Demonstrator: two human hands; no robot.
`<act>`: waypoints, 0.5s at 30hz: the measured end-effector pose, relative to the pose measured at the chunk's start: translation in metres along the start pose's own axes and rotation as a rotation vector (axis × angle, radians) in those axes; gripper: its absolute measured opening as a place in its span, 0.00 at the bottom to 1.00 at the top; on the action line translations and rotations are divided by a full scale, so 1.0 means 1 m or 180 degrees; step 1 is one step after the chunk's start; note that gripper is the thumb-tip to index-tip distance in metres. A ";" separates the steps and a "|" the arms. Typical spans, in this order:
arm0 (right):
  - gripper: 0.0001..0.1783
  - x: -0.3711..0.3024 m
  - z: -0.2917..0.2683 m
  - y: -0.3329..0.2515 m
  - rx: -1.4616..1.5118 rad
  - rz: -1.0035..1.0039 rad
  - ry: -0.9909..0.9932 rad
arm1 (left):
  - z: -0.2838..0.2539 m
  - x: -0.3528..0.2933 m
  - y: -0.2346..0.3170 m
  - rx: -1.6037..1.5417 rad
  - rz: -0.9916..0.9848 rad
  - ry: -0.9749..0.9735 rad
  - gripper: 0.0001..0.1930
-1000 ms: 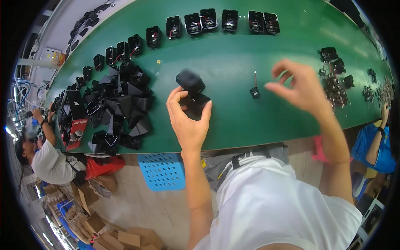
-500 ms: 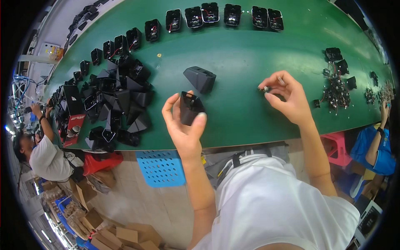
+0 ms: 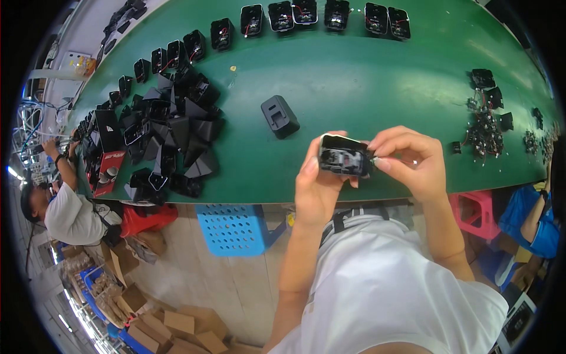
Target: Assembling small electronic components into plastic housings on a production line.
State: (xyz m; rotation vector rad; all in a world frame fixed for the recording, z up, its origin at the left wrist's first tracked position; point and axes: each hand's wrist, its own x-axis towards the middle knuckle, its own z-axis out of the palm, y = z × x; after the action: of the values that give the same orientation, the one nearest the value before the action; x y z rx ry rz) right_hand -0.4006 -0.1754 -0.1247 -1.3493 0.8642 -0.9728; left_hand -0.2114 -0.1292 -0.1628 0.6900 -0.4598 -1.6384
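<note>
The left hand (image 3: 315,192) holds an open black box (image 3: 339,156) just right of centre in the frame, near the lower edge of the green table (image 3: 365,76). The box's long axis runs left to right, dipping slightly toward the right, and its open side faces up toward the camera. The left thumb presses the box's left end, while the other fingers curl around and behind it, partly hidden.

At the box's right end, the right hand (image 3: 413,162) has thumb and forefinger pinched together on a small dark part (its exact outline is too small to tell). A red wire (image 3: 402,160) extends rightward across the fingers to a pale tip.

A second black box (image 3: 280,117) lies near the middle of the frame, its long axis slanting from upper left to lower right. Black housings (image 3: 177,131) are heaped at the left; wired parts (image 3: 486,134) are clustered at the right.
</note>
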 end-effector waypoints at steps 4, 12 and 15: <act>0.07 -0.003 0.015 -0.012 -0.0193 -0.0213 0.0318 | 0.000 -0.003 -0.012 0.0100 0.0066 0.0063 0.31; 0.08 -0.004 0.016 -0.014 -0.1817 -0.1194 0.0088 | -0.002 -0.003 -0.015 0.0791 0.0692 -0.0246 0.32; 0.07 -0.007 0.017 -0.013 -0.1723 -0.0984 0.0302 | 0.000 0.000 -0.020 0.0785 0.1174 -0.0354 0.31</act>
State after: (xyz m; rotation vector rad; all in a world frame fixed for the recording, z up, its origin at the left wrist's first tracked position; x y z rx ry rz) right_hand -0.3882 -0.1619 -0.1112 -1.9539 1.0580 -1.0887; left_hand -0.2264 -0.1256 -0.1755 0.6516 -0.8294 -1.2865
